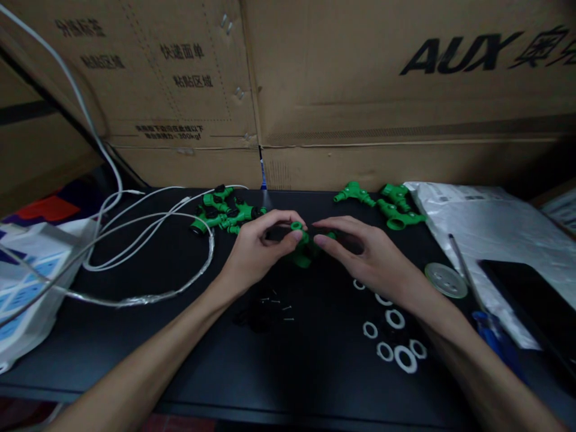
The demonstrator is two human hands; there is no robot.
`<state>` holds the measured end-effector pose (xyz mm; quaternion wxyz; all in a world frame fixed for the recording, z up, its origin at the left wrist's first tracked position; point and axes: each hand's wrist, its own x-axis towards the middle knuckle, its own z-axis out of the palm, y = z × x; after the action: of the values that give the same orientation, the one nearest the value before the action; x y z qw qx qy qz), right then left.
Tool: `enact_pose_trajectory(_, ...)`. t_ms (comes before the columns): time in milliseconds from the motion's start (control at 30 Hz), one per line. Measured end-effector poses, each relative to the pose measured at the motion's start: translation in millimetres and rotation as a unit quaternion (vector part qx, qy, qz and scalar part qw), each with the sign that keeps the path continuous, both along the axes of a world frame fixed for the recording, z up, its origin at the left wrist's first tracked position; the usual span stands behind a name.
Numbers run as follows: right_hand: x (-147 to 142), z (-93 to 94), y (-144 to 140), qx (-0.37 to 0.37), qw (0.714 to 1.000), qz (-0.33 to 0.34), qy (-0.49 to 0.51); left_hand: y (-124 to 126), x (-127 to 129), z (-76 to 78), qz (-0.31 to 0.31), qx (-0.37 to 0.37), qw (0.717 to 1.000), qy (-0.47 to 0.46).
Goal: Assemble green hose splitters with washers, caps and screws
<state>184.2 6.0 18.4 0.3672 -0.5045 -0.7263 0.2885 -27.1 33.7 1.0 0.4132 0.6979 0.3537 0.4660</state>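
A green plastic Y-shaped hose connector (300,259) is held up over the dark table, with one round opening facing up. My left hand (265,243) pinches its left side between thumb and fingers. On the other side, my right hand (366,249) has its thumb and fingers around the connector's right part, which is mostly hidden. White ring washers (395,318) lie below my right hand, some partly covered by it. Several small screws (288,309) lie nearer the table's front, beside small black parts (257,317) that are hard to make out.
Green connectors with black fittings (240,211) sit at back left, plain green ones (396,207) at back right. White cables (157,222) loop beside a power strip (45,282). On the right are a silver bag (477,210), round lid (445,279), screwdriver (490,336) and phone (531,300). Cardboard (337,90) stands behind.
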Motion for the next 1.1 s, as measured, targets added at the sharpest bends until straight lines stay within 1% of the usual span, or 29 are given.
enact_pose_trajectory(100, 1.1, 1.1, 0.2, -0.11, 0.989, 0.051, 0.087, 1.4, -0.5, 2.6, 0.0, -0.01, 0.998, -0.06)
enact_pose_trajectory(167, 0.9, 2.4, 0.1, -0.144, 0.978, 0.049, 0.145, 2.5, -0.4, 3.3, -0.011, -0.021, 0.996, -0.086)
enact_pose_trajectory(233, 0.6, 3.0, 0.5, -0.133, 0.977, 0.013, 0.164, 3.8, -0.7, 2.8, -0.023, -0.03, 0.995, -0.095)
enact_pose_trajectory(300, 0.6, 2.6, 1.8, -0.111, 0.981, -0.023, 0.159, 5.1, -1.5, 1.3, -0.027, -0.033, 0.996, -0.082)
enact_pose_trajectory(367, 0.7, 1.7, 3.3, -0.101, 0.982, -0.04, 0.152, 6.3, -2.9, -0.8, -0.024, -0.029, 0.997, -0.062)
enact_pose_trajectory(567, 0.8, 0.6, 4.5, -0.091, 0.985, -0.053, 0.137, 7.9, -5.5, -3.5, 0.006, -0.013, 0.999, -0.029)
enact_pose_trajectory(667, 1.0, 2.1, 3.3, -0.109, 0.983, -0.047, 0.141, 8.1, -5.3, -2.0, 0.023, -0.006, 1.0, -0.016)
enact_pose_trajectory(767, 1.6, 4.7, 2.2, -0.141, 0.977, -0.031, 0.156, 8.3, -5.3, -0.3, 0.033, -0.015, 0.999, -0.02)
enact_pose_trajectory(833, 1.8, 6.4, 1.6, -0.172, 0.969, -0.016, 0.179, 8.3, -5.6, 0.8, 0.016, -0.035, 0.999, -0.036)
enact_pose_trajectory(867, 1.8, 7.1, 1.4, -0.193, 0.962, -0.01, 0.195, 8.2, -5.8, 1.4, -0.004, -0.047, 0.998, -0.044)
enact_pose_trajectory(933, 1.8, 7.8, 1.2, -0.249, 0.937, -0.001, 0.243, 7.9, -6.5, 2.2, -0.054, -0.063, 0.995, -0.056)
enact_pose_trajectory(1000, 1.8, 7.5, 1.1, -0.304, 0.906, 0.008, 0.293, 7.6, -7.3, 2.3, -0.095, -0.066, 0.992, -0.059)
enact_pose_trajectory(1033, 1.8, 7.2, 1.2, -0.322, 0.894, 0.012, 0.312, 7.5, -7.7, 2.2, -0.106, -0.066, 0.99, -0.06)
enact_pose_trajectory(1100, 1.9, 6.6, 1.2, -0.343, 0.881, 0.019, 0.326, 7.6, -8.3, 1.5, -0.115, -0.071, 0.989, -0.067)
